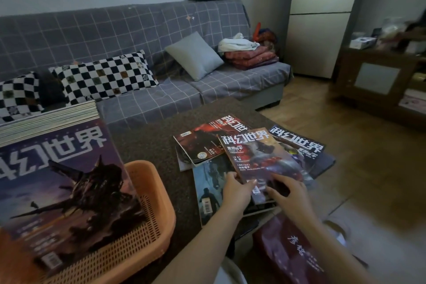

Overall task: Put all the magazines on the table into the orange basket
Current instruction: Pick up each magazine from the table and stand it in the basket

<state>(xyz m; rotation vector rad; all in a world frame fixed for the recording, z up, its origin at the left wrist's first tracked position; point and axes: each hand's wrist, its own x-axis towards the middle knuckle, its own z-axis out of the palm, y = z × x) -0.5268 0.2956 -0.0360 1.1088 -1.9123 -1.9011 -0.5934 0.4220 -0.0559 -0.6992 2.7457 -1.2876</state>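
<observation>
Magazines (pixel 265 159) lie fanned on the desk (pixel 149 143); left hand (pixel 235 189) pinches the top one's edge, right hand (pixel 288 193) flat, holding nothing. Slide fingers fully beneath before lifting toward the orange basket (pixel 159 193).

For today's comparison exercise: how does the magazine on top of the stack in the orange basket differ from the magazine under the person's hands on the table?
The basket magazine tops a tall stack in the orange basket; the table magazine lies on a loose spread.
The basket magazine is untouched; the left hand and right hand are on the table magazine.
The basket magazine's cover shows a dark craft, the table magazine's red shapes.
Both carry the same large white title.
</observation>
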